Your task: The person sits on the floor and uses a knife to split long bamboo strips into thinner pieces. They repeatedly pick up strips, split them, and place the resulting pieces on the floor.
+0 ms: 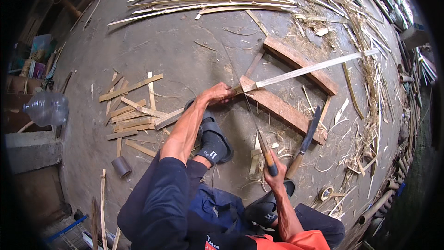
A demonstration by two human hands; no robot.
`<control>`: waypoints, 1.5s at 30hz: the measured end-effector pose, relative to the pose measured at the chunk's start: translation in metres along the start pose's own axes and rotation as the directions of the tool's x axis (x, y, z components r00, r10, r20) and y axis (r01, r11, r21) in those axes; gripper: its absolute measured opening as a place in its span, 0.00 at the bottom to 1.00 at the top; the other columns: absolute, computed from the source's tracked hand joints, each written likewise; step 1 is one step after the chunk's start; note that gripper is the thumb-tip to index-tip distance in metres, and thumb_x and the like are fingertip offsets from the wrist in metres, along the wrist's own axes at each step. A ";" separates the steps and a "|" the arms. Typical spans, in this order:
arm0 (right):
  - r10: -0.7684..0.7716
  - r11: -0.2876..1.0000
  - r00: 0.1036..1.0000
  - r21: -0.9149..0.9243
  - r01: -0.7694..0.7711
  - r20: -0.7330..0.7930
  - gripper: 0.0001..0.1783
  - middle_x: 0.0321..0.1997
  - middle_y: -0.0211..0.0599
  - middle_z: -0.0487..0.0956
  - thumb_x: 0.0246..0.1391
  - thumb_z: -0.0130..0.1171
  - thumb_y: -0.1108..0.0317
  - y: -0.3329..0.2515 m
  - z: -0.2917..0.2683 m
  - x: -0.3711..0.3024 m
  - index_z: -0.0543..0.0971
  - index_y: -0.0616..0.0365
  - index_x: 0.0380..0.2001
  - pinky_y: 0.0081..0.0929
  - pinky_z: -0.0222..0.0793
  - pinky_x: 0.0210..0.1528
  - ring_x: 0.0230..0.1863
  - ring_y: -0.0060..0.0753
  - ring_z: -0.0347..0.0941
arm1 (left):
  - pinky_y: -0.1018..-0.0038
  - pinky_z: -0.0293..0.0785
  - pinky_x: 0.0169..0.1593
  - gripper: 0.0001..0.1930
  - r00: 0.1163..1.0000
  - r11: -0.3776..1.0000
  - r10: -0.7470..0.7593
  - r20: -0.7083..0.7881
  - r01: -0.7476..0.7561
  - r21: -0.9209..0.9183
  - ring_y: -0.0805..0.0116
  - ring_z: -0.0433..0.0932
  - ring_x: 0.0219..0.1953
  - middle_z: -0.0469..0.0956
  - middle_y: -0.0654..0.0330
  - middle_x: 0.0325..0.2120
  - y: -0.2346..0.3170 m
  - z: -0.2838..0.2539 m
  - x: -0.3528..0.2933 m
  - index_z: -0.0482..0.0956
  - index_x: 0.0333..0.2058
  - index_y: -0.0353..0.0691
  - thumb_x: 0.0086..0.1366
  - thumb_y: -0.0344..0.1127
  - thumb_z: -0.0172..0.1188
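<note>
The right hand (274, 172) is closed around the handle of a thin knife (259, 134), its blade running up toward the bamboo strip (307, 70). Just beside it, a dark machete (306, 140) lies on the concrete floor (185, 51). Farther out, the left hand (221, 93) pinches the strip's near end over two wooden blocks (282, 107).

A single head-worn fisheye looks steeply down, close over the hands, onto the concrete floor (175, 46).

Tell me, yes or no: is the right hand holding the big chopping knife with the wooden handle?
No, the chopping knife lies on the floor beside the right hand, which grips a thin blade.
</note>
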State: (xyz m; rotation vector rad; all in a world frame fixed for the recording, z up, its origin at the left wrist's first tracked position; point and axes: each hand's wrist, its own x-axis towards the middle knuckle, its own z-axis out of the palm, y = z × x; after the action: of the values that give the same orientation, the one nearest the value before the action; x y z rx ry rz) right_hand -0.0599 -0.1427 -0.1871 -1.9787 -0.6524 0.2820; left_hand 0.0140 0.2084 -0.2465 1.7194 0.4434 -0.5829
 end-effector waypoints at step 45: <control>0.193 0.981 0.981 0.016 -0.193 0.021 0.32 0.38 0.47 0.77 0.36 0.56 0.76 -0.025 0.033 0.071 0.69 0.55 0.52 0.26 0.70 0.35 0.31 0.39 0.76 | 0.70 0.65 0.26 0.21 0.955 0.907 0.265 -0.136 -0.199 0.372 0.67 0.69 0.19 0.71 0.55 0.15 -0.016 -0.002 0.009 0.75 0.26 0.31 0.58 0.47 0.48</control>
State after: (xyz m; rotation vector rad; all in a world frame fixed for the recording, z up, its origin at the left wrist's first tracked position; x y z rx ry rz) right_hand -0.0246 -0.0692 -0.1757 -2.0271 -0.4688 0.4241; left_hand 0.0123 0.2140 -0.2647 2.1499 0.2631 -0.3433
